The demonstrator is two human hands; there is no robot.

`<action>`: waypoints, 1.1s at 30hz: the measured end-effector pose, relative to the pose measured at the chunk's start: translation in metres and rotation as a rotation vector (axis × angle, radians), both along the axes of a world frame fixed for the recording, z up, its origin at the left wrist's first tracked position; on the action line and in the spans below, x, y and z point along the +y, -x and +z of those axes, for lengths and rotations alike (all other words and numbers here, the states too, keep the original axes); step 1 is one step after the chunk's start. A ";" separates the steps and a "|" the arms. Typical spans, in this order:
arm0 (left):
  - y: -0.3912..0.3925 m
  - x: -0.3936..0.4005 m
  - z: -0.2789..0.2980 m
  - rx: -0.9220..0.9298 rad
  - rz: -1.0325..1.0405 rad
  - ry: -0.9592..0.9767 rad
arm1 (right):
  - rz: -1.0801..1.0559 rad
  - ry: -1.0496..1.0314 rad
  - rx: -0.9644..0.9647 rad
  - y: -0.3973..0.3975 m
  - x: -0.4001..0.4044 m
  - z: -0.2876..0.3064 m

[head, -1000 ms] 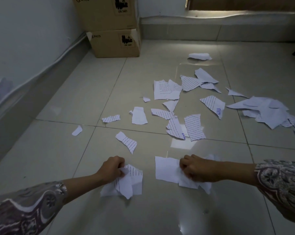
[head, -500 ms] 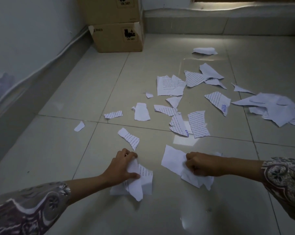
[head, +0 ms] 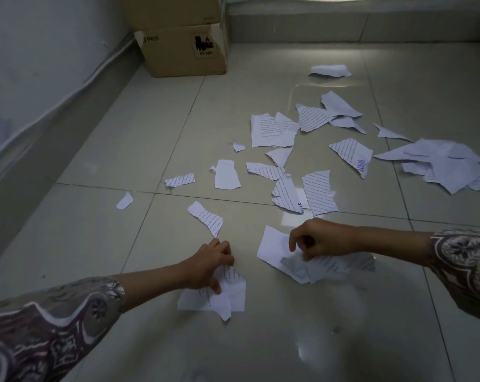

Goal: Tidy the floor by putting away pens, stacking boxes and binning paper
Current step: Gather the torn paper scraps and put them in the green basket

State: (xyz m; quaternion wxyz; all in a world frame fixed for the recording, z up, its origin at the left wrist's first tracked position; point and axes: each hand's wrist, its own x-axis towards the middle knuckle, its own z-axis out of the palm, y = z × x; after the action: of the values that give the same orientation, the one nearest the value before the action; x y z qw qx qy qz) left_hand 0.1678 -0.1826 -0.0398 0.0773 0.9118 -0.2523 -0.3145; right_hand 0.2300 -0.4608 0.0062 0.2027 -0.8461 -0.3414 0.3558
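Observation:
Torn white paper scraps [head: 319, 193], several of them printed, lie scattered over the tiled floor [head: 95, 244]. My left hand [head: 208, 267] grips a bunch of torn scraps [head: 233, 295] against the floor, thumb on top. Its fingertips are just short of a narrow printed strip [head: 205, 217]. My right hand [head: 323, 241] has its fingers curled and pinches a second bunch of scraps [head: 273, 248] lying beneath it. Two cardboard boxes stand stacked in the far corner, the lower box [head: 183, 51] under the upper box [head: 172, 9].
A wall with a skirting ledge [head: 54, 106] runs along the left. A raised step [head: 343, 26] crosses the back. A larger heap of blank paper [head: 440, 166] lies at the right, and a lone scrap [head: 330, 70] sits far back. Bare tiles lie close in front.
Both hands slid forward with their paper bunches. The left hand's fingers moved up to the narrow strip. The right hand rose a little and its forefinger uncurled from the sheet.

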 end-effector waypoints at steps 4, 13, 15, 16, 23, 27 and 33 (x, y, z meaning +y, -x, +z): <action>-0.011 -0.003 0.006 0.067 0.055 0.087 | -0.039 -0.033 0.023 -0.011 0.000 0.013; -0.083 -0.056 0.093 0.013 0.034 0.327 | -0.342 -0.231 0.061 -0.042 -0.041 0.083; -0.103 -0.076 0.115 -0.036 0.036 0.348 | -0.419 -0.231 0.013 -0.049 -0.058 0.101; -0.113 -0.088 0.126 -0.058 0.051 0.366 | -0.458 -0.228 -0.018 -0.051 -0.067 0.112; -0.149 -0.192 0.192 -0.089 0.126 0.688 | -0.740 -0.137 -0.350 -0.030 -0.167 0.200; -0.131 -0.256 0.219 -0.010 0.098 0.862 | -0.874 -0.057 -0.461 0.014 -0.220 0.241; -0.058 -0.361 0.261 0.218 -0.050 1.045 | -1.162 -0.024 -0.637 0.142 -0.271 0.310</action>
State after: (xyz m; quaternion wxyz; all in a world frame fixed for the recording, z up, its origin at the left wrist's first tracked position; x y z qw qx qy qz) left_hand 0.2260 -0.5437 0.2215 0.5395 0.7076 -0.3873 -0.2415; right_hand 0.0882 -0.7319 0.3158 0.2602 -0.9541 0.1232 -0.0827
